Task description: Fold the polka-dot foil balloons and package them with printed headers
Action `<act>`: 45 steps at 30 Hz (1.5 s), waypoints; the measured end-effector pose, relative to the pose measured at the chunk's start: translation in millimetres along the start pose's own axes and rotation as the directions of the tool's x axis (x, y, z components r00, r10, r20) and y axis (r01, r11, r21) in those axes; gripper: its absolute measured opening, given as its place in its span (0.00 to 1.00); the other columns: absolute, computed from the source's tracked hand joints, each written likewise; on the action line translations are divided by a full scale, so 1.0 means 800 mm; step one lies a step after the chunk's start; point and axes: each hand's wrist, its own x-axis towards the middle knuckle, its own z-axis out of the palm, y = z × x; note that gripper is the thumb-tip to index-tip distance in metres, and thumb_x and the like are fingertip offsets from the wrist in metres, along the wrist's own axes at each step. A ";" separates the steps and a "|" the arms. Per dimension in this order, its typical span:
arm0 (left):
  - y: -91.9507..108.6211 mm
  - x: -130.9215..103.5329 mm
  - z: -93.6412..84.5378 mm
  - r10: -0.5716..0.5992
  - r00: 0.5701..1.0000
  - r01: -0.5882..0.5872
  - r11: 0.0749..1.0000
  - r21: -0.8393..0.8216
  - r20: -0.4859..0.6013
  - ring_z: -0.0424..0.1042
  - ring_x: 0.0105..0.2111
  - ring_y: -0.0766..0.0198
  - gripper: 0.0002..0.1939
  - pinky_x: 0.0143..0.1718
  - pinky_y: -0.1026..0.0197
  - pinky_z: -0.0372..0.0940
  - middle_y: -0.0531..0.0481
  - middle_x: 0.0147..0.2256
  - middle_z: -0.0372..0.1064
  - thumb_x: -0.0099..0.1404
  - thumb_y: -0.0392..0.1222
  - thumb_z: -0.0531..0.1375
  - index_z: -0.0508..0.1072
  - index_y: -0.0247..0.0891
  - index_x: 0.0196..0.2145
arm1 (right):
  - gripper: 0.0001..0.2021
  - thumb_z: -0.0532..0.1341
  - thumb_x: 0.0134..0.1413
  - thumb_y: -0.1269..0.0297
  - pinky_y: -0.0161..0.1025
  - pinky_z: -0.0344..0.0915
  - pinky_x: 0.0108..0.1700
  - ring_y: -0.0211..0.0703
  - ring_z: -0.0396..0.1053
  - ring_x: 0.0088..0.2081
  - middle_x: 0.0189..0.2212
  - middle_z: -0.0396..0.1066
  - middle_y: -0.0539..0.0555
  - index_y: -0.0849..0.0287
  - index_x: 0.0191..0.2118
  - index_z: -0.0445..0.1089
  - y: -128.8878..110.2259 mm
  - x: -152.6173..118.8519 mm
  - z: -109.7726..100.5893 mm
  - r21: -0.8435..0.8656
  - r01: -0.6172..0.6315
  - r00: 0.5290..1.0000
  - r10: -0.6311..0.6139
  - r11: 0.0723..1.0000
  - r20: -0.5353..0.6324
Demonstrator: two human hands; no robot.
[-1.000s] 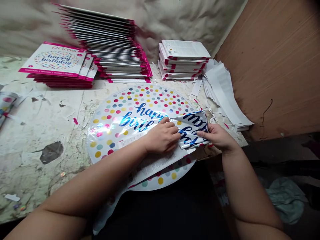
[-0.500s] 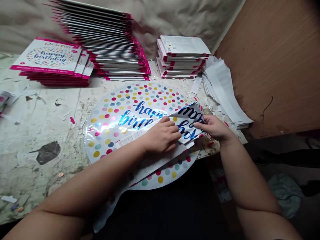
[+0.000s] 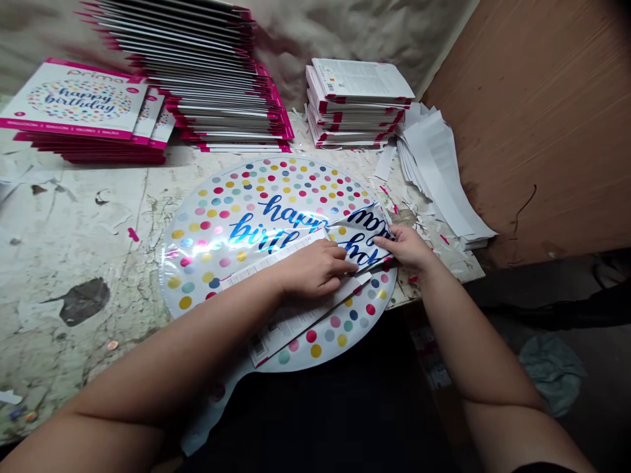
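Observation:
A round foil balloon (image 3: 276, 174) with coloured dots and blue "happy birthday" lettering lies flat in front of me, its tail toward my lap. A white printed card (image 3: 290, 322), slanted, rests on top of it. My left hand (image 3: 315, 266) is over the card, fingers bent and pressing on it, fingertips close to the folded foil. At the right, my right hand (image 3: 411, 246) pinches a folded-over foil flap (image 3: 367, 230) with blue letters between thumb and fingers. The left palm hides part of the card and the fold.
Behind the balloon stand a tall stack of pink-edged card packs (image 3: 217, 92), a lower pile of "happy birthday" packs (image 3: 83, 105) and a stack of white packs (image 3: 362, 105). White paper strips (image 3: 438, 171) lie by the brown board (image 3: 522, 131). Paper scraps litter the worn table (image 3: 133, 282).
My right hand has moved slightly left with the foil flap, which lies lower over the card. My left index finger reaches further toward the flap. The view has shifted slightly.

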 end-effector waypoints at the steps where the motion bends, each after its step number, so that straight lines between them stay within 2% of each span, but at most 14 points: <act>1: -0.001 0.000 0.001 -0.007 1.000 0.007 1.000 0.005 0.005 0.63 0.36 0.58 0.22 0.44 0.56 0.57 0.44 0.35 0.66 0.60 0.38 0.50 0.67 0.37 0.53 | 0.18 0.68 0.37 0.55 0.40 0.68 0.36 0.42 0.71 0.30 0.30 0.75 0.53 0.62 0.34 0.72 0.001 0.001 0.000 0.006 -0.001 1.000 0.001 1.000 -0.013; 8: 0.002 0.003 0.004 -0.071 0.997 0.069 0.996 0.051 0.036 0.63 0.35 0.57 0.23 0.44 0.54 0.56 0.44 0.34 0.65 0.61 0.41 0.50 0.67 0.40 0.54 | 0.17 0.69 0.36 0.56 0.38 0.68 0.30 0.41 0.71 0.27 0.27 0.74 0.51 0.61 0.33 0.72 -0.002 0.005 -0.002 0.031 -0.060 0.998 0.061 0.998 -0.027; 13: -0.001 0.001 0.004 -0.014 0.999 0.013 1.000 0.007 0.040 0.63 0.36 0.58 0.20 0.44 0.55 0.55 0.47 0.35 0.64 0.61 0.40 0.51 0.69 0.46 0.51 | 0.18 0.70 0.33 0.57 0.40 0.69 0.34 0.42 0.71 0.29 0.27 0.75 0.52 0.61 0.33 0.72 -0.005 0.006 -0.005 0.062 -0.090 0.996 0.090 0.994 -0.006; 18: 0.002 0.002 0.000 -0.053 0.997 0.058 0.994 0.092 -0.054 0.61 0.34 0.58 0.12 0.40 0.56 0.56 0.44 0.34 0.65 0.60 0.39 0.50 0.70 0.35 0.39 | 0.17 0.68 0.38 0.55 0.38 0.67 0.33 0.43 0.71 0.30 0.31 0.75 0.53 0.62 0.34 0.71 -0.016 -0.020 0.014 -0.025 -0.029 0.998 0.031 0.999 0.058; 23: 0.009 0.003 -0.007 0.027 0.994 -0.005 0.979 0.204 -0.103 0.60 0.33 0.58 0.08 0.38 0.56 0.55 0.44 0.33 0.65 0.58 0.40 0.52 0.67 0.35 0.33 | 0.16 0.66 0.42 0.55 0.37 0.65 0.32 0.43 0.70 0.31 0.32 0.74 0.54 0.62 0.35 0.70 -0.036 -0.042 0.024 -0.124 0.009 0.998 -0.001 0.992 0.064; 27: 0.016 0.002 -0.009 0.066 0.991 -0.040 0.975 0.216 -0.113 0.59 0.33 0.58 0.07 0.39 0.56 0.54 0.45 0.33 0.64 0.59 0.40 0.52 0.66 0.36 0.34 | 0.15 0.67 0.40 0.56 0.35 0.62 0.28 0.39 0.66 0.25 0.26 0.71 0.51 0.63 0.30 0.70 -0.052 -0.037 0.019 -0.171 0.000 0.983 0.031 0.985 0.180; 30: 0.019 0.001 -0.011 0.053 0.990 -0.022 0.972 0.235 -0.127 0.59 0.33 0.58 0.07 0.38 0.55 0.54 0.45 0.33 0.64 0.58 0.40 0.52 0.66 0.36 0.34 | 0.14 0.63 0.45 0.54 0.37 0.62 0.31 0.40 0.66 0.28 0.26 0.70 0.51 0.62 0.31 0.70 -0.060 -0.035 0.027 -0.240 0.101 0.988 -0.069 0.965 0.137; 32: 0.020 0.001 -0.012 0.041 0.989 -0.004 0.969 0.248 -0.144 0.59 0.33 0.58 0.07 0.39 0.55 0.54 0.45 0.33 0.64 0.58 0.40 0.53 0.66 0.36 0.33 | 0.13 0.61 0.47 0.55 0.39 0.63 0.36 0.43 0.67 0.33 0.30 0.70 0.53 0.61 0.29 0.70 -0.062 -0.036 0.038 -0.267 0.201 0.977 -0.212 0.943 -0.015; 34: 0.021 0.000 -0.014 0.037 0.985 0.006 0.967 0.256 -0.166 0.59 0.34 0.58 0.07 0.39 0.54 0.54 0.45 0.33 0.64 0.58 0.40 0.52 0.66 0.35 0.33 | 0.11 0.62 0.46 0.57 0.40 0.63 0.42 0.46 0.67 0.40 0.36 0.70 0.55 0.60 0.25 0.69 -0.062 -0.037 0.050 -0.269 0.288 0.932 -0.334 0.919 -0.143; 37: 0.024 -0.003 -0.021 0.037 0.980 0.015 0.964 0.264 -0.193 0.59 0.35 0.58 0.08 0.39 0.55 0.55 0.45 0.34 0.65 0.58 0.39 0.51 0.66 0.35 0.35 | 0.07 0.63 0.44 0.60 0.42 0.63 0.45 0.48 0.65 0.47 0.42 0.69 0.58 0.59 0.24 0.71 -0.064 -0.041 0.062 -0.249 0.323 0.926 -0.359 0.913 -0.114; 39: 0.029 -0.007 -0.032 0.017 0.977 0.048 0.955 0.293 -0.213 0.59 0.34 0.58 0.07 0.38 0.55 0.55 0.45 0.34 0.65 0.59 0.38 0.51 0.65 0.35 0.34 | 0.07 0.63 0.45 0.61 0.43 0.63 0.46 0.47 0.65 0.47 0.45 0.68 0.57 0.57 0.32 0.72 -0.070 -0.049 0.065 -0.142 0.338 0.932 -0.351 0.930 -0.085; 41: 0.037 -0.012 -0.048 -0.014 0.961 0.112 0.934 0.340 -0.278 0.59 0.32 0.59 0.06 0.37 0.55 0.55 0.45 0.32 0.64 0.61 0.37 0.49 0.65 0.35 0.32 | 0.18 0.66 0.43 0.61 0.43 0.65 0.46 0.45 0.67 0.46 0.46 0.68 0.55 0.53 0.44 0.69 -0.079 -0.061 0.069 0.053 0.354 0.935 -0.353 0.934 -0.035; 43: 0.048 -0.019 -0.069 -0.012 0.916 0.182 0.903 0.388 -0.401 0.60 0.32 0.59 0.07 0.36 0.55 0.56 0.46 0.31 0.63 0.62 0.37 0.48 0.64 0.36 0.32 | 0.24 0.68 0.40 0.62 0.42 0.67 0.42 0.44 0.69 0.41 0.43 0.70 0.53 0.52 0.47 0.65 -0.090 -0.074 0.079 0.207 0.343 0.929 -0.364 0.916 0.071; 45: 0.063 -0.028 -0.089 0.044 0.810 0.262 0.865 0.428 -0.585 0.61 0.36 0.57 0.05 0.38 0.54 0.57 0.46 0.33 0.63 0.62 0.37 0.49 0.64 0.37 0.35 | 0.17 0.67 0.43 0.62 0.41 0.67 0.39 0.44 0.70 0.38 0.36 0.73 0.51 0.55 0.41 0.68 -0.102 -0.084 0.093 0.233 0.361 0.914 -0.393 0.903 0.104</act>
